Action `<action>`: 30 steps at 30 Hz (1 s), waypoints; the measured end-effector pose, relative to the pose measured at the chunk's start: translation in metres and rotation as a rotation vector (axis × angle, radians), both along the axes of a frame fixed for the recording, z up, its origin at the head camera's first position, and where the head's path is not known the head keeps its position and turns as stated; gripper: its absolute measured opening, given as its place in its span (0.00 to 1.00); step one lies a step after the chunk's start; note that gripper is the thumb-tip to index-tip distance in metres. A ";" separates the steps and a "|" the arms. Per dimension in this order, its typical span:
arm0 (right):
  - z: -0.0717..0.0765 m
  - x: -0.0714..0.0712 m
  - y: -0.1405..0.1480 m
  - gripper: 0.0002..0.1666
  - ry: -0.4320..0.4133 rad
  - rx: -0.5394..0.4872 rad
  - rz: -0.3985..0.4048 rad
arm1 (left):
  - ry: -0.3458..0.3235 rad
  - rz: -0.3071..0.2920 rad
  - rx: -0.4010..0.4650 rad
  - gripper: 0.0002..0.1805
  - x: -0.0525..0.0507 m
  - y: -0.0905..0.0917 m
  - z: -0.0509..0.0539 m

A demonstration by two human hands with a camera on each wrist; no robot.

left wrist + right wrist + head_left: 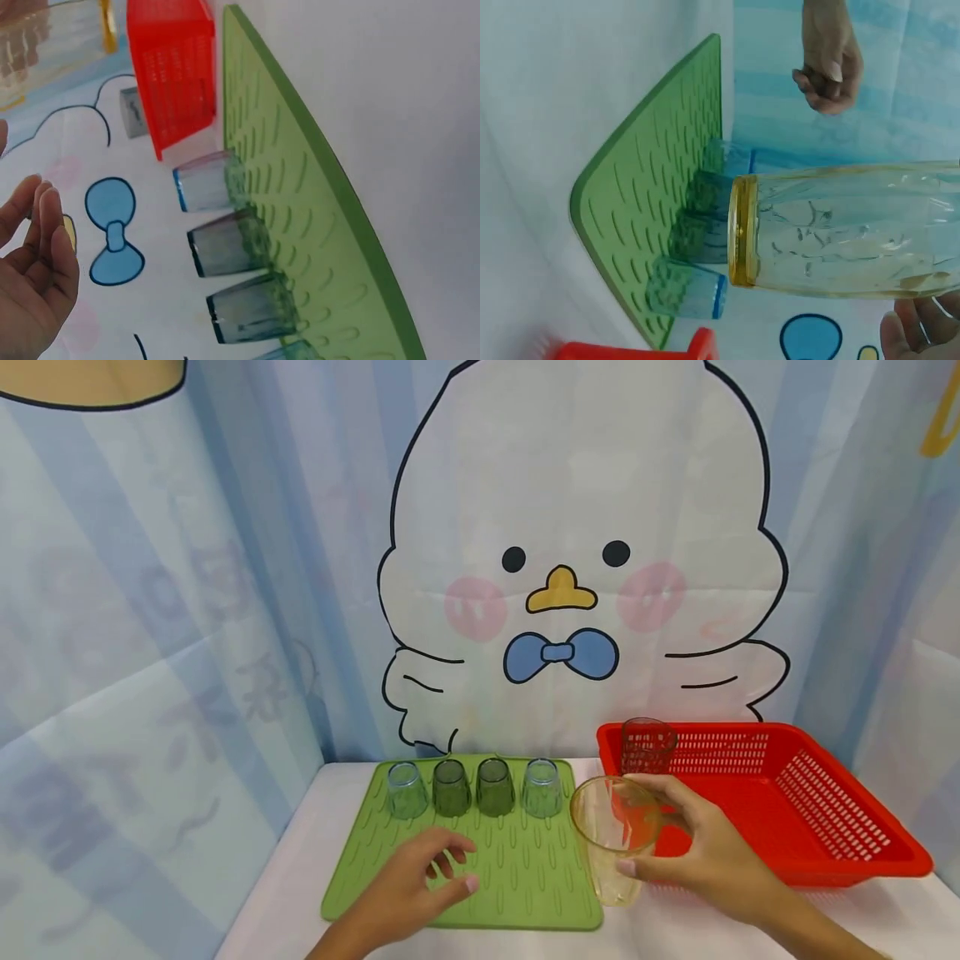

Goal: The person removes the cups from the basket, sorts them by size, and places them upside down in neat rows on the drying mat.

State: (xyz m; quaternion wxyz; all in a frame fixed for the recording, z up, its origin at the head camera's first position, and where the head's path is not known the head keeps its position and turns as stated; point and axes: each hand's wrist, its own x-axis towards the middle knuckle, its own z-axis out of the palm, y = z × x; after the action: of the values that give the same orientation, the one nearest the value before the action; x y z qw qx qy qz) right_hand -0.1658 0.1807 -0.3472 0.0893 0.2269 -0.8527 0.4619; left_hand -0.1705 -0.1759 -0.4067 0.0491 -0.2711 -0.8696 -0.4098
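I am holding a yellow glass in my right hand, my thumb pressing the near side and my fingers reaching round behind, just right of and below the middle of the head view. The glass is overlapping the right edge of the green mat, with its wider end uppermost, and by the wrist views it seems to be hanging clear of the surface. My left hand is hovering near the bottom centre of the frame, its fingers loosely bent and gripping nothing. Farther up, four small tinted glasses are standing in a row along the mat's top edge, while the red basket is filling the lower right, with a grey glass showing at its upper left corner. I am judging the yellow glass to be light to moderate in weight, with any extra heft probably sitting in its base. Its wall is looking stiff and smooth, so I am expecting no give under my thumb and some slipping if it is wet. I am treating it as fragile, the rim above all, and the narrowing body is likely tending to slide down through a weak pinch. The mid-body is offering the best hold, thumb opposing fingers below the rim, firm without squeezing; my idle left hand would be well placed supporting the base.
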 end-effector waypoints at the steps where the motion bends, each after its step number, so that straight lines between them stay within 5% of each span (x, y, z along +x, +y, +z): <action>1: -0.002 0.001 -0.003 0.43 -0.007 -0.003 0.014 | 0.004 -0.006 0.004 0.16 0.001 0.002 0.002; 14: -0.025 0.005 -0.038 0.40 -0.049 -0.054 0.160 | -0.077 -0.125 0.086 0.36 0.015 0.031 0.015; 25: -0.036 0.006 -0.055 0.43 -0.067 -0.004 0.232 | -0.093 -0.221 0.033 0.50 0.013 0.042 0.019; 30: -0.042 0.004 -0.059 0.43 -0.047 0.011 0.243 | -0.104 -0.195 -0.008 0.49 0.013 0.043 0.019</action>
State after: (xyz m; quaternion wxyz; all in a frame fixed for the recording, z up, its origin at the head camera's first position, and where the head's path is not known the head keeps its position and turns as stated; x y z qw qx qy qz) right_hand -0.1615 0.1214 -0.3892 0.0115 0.3180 -0.8235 0.4697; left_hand -0.1573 -0.1327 -0.3875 -0.0373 -0.3330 -0.8420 -0.4228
